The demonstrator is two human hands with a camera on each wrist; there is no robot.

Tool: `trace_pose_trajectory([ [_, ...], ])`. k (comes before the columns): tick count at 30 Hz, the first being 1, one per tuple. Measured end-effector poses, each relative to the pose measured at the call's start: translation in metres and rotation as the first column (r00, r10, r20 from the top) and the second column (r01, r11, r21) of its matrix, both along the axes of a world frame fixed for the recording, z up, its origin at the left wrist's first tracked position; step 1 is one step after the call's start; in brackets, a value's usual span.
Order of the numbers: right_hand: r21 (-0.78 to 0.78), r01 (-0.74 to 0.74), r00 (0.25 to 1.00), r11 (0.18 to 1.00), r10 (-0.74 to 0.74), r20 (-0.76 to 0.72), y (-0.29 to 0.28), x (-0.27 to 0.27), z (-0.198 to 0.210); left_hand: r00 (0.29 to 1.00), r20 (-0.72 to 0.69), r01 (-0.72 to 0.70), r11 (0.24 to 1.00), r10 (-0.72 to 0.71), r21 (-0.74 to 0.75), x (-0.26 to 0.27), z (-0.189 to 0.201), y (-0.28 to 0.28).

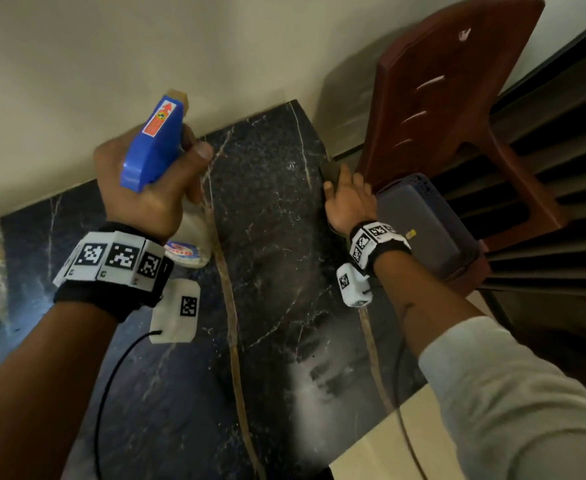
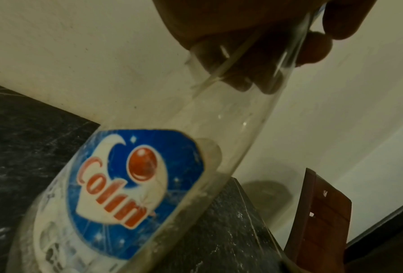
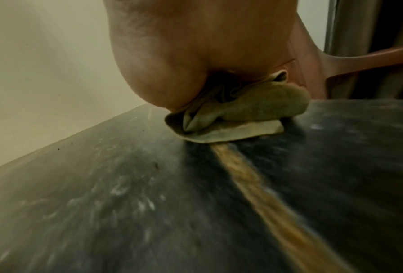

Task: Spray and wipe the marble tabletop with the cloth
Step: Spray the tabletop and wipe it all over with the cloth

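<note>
Cloth [image 3: 237, 114] bunched under right hand [image 1: 348, 199] on marble tabletop [image 1: 271, 258] edge

one spray bottle [image 1: 153, 147], one cloth [image 3: 240, 114], one chair [image 1: 451, 98].

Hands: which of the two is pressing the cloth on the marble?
The right hand, pressing the bunched cloth onto the marble tabletop near the far right corner. The left hand grips the spray bottle above it.

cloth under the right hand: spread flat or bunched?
Bunched. The cloth sits in crumpled folds under the right hand, pressed on the tabletop.
</note>
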State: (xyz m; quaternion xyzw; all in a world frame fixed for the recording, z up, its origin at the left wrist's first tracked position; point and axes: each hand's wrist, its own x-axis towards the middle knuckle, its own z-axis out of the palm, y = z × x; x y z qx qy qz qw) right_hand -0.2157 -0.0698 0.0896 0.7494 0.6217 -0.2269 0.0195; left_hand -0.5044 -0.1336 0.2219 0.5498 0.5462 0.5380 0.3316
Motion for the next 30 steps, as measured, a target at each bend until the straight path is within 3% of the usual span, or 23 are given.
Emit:
trace_pose_trajectory([
  [7, -0.049, 0.05, 0.999, 0.998, -0.05, -0.004, -0.101, 0.065, 0.005, 0.999, -0.037, -0.021, 0.999, 0.02, -0.026, 0.0, 0.009, -0.008],
  [11, -0.107, 0.084, 0.996, 0.991, -0.086, -0.021, -0.084, 0.06, 0.005, 0.999, -0.047, -0.022, 1.0, 0.022, -0.009, 0.003, 0.009, -0.011],
  [16, -0.07, 0.096, 0.995, 0.993, -0.097, -0.02, -0.067, 0.042, 0.004, 0.999, -0.001, -0.036, 0.999, 0.036, 0.002, -0.001, 0.013, -0.018],
  [26, -0.081, 0.123, 0.992, 0.989, -0.12, 0.042, -0.196, 0.115, 0.006, 0.992, 0.119, 0.025, 0.998, -0.031, 0.05, 0.044, 0.035, -0.093],
  [30, -0.122, 0.093, 0.994, 0.988, -0.086, 0.066, -0.191, 0.116, 0.01, 0.983, 0.148, 0.101, 0.992, -0.111, 0.078, 0.078, 0.041, -0.126],
])
